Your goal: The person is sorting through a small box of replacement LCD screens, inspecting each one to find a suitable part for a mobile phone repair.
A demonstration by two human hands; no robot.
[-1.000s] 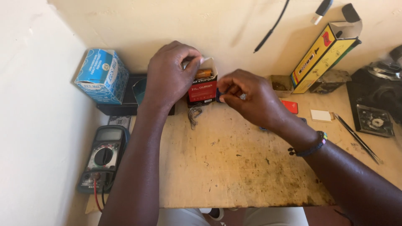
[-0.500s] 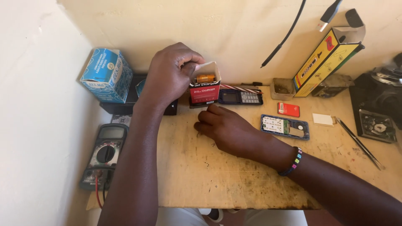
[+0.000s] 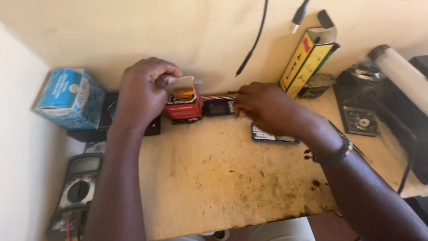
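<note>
— Where's the small red box (image 3: 183,106) sitting?

— At the back of the workbench (image 3: 223,178) by the wall, upright, flap open. The left hand (image 3: 145,91) grips it from the left, thumb pinching the flap.

— And the right hand (image 3: 263,107)?

— To the box's right, fingers curled onto the striped stick (image 3: 218,97) — its long axis runs left-right — above a small dark phone (image 3: 217,108).

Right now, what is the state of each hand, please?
Left hand: closed on the small red box, holding its flap.
Right hand: curled over the dark phone; grip cannot be told.
</note>
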